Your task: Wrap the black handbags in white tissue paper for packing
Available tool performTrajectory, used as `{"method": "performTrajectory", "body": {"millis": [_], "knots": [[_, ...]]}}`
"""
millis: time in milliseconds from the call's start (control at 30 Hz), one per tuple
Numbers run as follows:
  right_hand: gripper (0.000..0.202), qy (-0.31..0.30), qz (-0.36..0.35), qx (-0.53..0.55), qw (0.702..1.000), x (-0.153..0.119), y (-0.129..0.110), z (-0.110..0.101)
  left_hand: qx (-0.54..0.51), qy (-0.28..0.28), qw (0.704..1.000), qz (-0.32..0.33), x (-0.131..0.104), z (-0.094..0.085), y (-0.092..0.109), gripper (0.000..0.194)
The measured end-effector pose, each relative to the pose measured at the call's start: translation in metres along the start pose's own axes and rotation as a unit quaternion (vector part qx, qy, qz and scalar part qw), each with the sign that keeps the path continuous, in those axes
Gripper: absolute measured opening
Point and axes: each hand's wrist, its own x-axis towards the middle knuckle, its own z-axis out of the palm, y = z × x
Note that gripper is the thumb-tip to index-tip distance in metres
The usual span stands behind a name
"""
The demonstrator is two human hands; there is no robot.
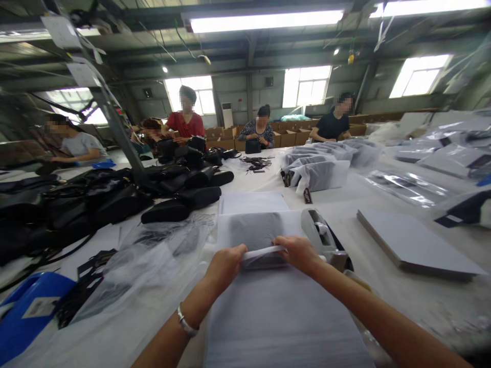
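In front of me lies a frosted plastic bag (pixel 221 235) with a dark, flat-looking shape (pixel 256 230) showing through it. My left hand (pixel 227 265) pinches the left part of a folded edge of this bag. At the same fold, my right hand (pixel 298 251) is closed on the right part. Between the two hands the fold runs as a pale band. Just beyond my right hand stands a grey tape dispenser (pixel 318 230). Whitish translucent sheets or bags (pixel 284 317) spread out beneath my forearms.
Black handbags (pixel 115 204) pile up at left. Wrapped bags with dark tags (pixel 322 174) stand beyond the dispenser. A stack of grey-white boards (pixel 414 240) lies right; a blue container (pixel 38 301) sits at lower left. Several people work across the table, including one in red (pixel 187 125).
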Motion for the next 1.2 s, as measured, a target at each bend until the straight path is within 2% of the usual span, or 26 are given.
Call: {"method": "performTrajectory", "body": {"millis": [200,433,633,733,767,833,900,967,1067,1200], "knots": [[0.019,-0.02,0.023,-0.006,1.0,0.017,0.006,-0.009,-0.005,0.021,0.999,-0.033,0.009,-0.007,-0.007,0.015],[0.016,-0.01,0.021,0.021,1.0,0.029,0.016,-0.006,-0.03,0.061,0.997,-0.045,0.019,-0.014,-0.011,0.015],[0.017,-0.013,0.02,0.03,0.999,0.038,0.019,0.001,-0.009,0.095,0.994,-0.047,0.029,-0.015,-0.019,0.021],[0.017,-0.017,0.021,0.031,0.999,0.041,0.021,0.003,0.019,0.146,0.988,-0.048,0.029,-0.013,-0.014,0.031],[0.017,-0.018,0.021,0.03,0.999,0.042,0.021,0.004,0.035,0.175,0.983,-0.034,0.028,-0.01,-0.01,0.034],[0.015,-0.018,0.02,0.028,0.999,0.042,0.022,0.005,0.066,0.218,0.973,0.034,0.025,0.001,0.002,0.034],[0.015,-0.016,0.02,0.025,0.999,0.043,0.022,0.005,0.081,0.221,0.965,0.114,0.023,0.019,0.013,0.028],[0.018,-0.012,0.023,0.017,1.0,0.046,0.024,0.004,0.083,0.202,0.965,0.147,0.024,0.038,0.02,0.026],[0.018,0.003,0.045,-0.004,0.999,0.05,0.029,-0.001,0.09,0.181,0.973,0.114,0.028,0.058,0.02,0.034],[0.02,0.056,0.077,-0.03,0.995,0.04,0.05,-0.016,0.091,0.132,0.985,0.066,0.032,0.058,0.017,0.043]]}}
